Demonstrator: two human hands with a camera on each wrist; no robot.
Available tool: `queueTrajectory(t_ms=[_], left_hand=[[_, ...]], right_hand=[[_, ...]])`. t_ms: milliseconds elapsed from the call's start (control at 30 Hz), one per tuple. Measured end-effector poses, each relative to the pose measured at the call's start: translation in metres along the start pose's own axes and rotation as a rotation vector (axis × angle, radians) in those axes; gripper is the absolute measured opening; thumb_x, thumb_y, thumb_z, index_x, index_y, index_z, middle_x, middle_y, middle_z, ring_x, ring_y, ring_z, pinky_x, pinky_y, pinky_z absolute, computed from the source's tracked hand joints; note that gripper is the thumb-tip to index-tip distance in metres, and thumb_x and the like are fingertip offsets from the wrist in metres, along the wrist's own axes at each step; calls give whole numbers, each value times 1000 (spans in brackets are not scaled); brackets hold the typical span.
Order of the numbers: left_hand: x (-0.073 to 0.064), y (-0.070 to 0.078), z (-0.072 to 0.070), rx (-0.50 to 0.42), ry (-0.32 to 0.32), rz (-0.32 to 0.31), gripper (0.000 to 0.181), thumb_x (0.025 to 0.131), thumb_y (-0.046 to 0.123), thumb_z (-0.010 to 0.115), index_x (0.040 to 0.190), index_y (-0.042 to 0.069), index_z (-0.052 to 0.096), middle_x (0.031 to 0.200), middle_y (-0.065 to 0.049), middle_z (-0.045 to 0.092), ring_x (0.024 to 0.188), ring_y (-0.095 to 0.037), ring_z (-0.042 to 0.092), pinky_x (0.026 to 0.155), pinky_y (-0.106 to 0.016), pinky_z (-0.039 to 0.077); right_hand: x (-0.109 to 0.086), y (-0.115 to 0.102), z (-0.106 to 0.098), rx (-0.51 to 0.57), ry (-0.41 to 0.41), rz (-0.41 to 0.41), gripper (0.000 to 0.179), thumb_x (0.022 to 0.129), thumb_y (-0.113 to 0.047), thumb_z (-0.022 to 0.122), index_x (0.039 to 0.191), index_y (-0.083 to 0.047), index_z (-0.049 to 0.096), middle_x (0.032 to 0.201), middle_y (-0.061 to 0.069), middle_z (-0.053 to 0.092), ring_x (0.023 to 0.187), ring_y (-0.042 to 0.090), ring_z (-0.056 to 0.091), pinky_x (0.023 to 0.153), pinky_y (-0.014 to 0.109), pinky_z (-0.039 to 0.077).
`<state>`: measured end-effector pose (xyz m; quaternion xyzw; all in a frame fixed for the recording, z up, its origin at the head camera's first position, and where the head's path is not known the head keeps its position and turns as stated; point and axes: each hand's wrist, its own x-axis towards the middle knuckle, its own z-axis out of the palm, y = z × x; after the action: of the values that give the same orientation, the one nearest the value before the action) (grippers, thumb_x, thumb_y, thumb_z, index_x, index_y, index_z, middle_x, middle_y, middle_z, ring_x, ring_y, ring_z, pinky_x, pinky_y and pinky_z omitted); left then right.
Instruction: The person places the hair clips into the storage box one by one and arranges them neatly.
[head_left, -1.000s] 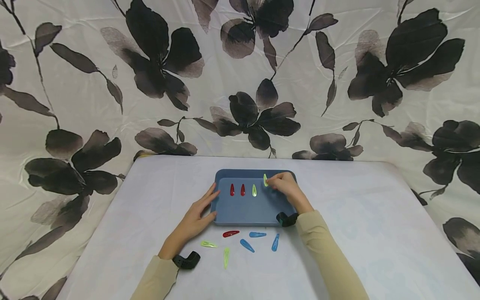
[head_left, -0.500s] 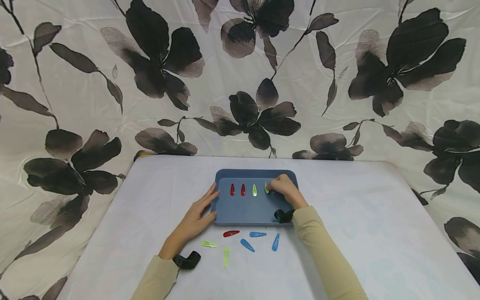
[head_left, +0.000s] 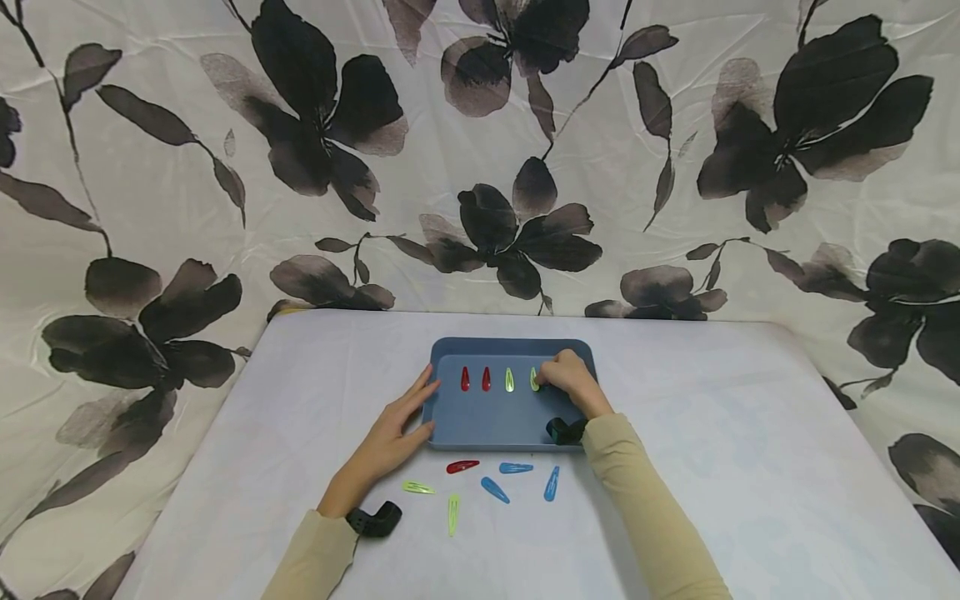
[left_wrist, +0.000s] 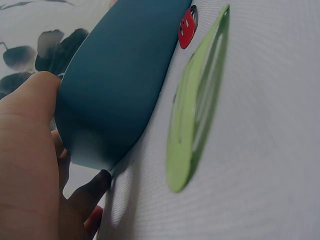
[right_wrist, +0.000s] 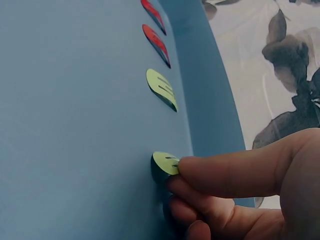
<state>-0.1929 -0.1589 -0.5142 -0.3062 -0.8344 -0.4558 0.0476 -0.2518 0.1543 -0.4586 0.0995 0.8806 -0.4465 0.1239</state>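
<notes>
My right hand [head_left: 573, 379] pinches a light green snap hair clip [right_wrist: 166, 163] between thumb and fingertips, low over the right part of the blue tray [head_left: 487, 425]. The fingers hide part of this clip. To its left in the tray, another green hair clip [head_left: 509, 380] and two red hair clips [head_left: 486, 379] stand in a row, all upright. My left hand [head_left: 390, 429] rests against the tray's left side, fingers fairly straight, fingertips at the rim and thumb near the front corner. In the left wrist view, a green hair clip [left_wrist: 187, 125] lies on the cloth close to that hand.
On the white table [head_left: 712, 467] in front of the tray lie a red hair clip [head_left: 462, 467], two green ones [head_left: 453, 514] and three blue hair clips [head_left: 495, 490]. A floral cloth [head_left: 420, 150] hangs behind the table.
My right hand has come down and slightly nearer with the green hair clip, bringing it level with the row in the tray. The left hand stays in place.
</notes>
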Motion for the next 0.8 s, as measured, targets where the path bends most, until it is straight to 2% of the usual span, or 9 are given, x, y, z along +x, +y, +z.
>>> queueTrajectory(t_ms=[300, 633, 800], left_hand=[[1, 0, 1, -22, 14, 5, 66, 86, -3, 66, 148, -1, 43, 160, -19, 25, 146, -37, 27, 115, -22, 18], [1, 1, -3, -8, -14, -13, 66, 89, 0, 63, 151, 3, 40, 162, -14, 23, 148, -27, 24, 116, -26, 19], [3, -1, -3, -14, -14, 7, 65, 89, 1, 62, 150, 1, 40, 162, -15, 23, 148, -30, 24, 115, -23, 18]], right_hand=[[3, 1, 1, -24, -13, 6, 44, 78, -8, 68, 47, -17, 39, 50, -5, 31, 51, 13, 29, 54, 28, 29], [4, 1, 3, -17, -21, -16, 46, 78, -7, 69, 46, -16, 38, 49, -5, 30, 50, 11, 27, 51, 26, 26], [3, -3, -4, -1, -44, -17, 38, 79, -8, 69, 50, -15, 46, 54, -3, 42, 53, 12, 38, 53, 26, 34]])
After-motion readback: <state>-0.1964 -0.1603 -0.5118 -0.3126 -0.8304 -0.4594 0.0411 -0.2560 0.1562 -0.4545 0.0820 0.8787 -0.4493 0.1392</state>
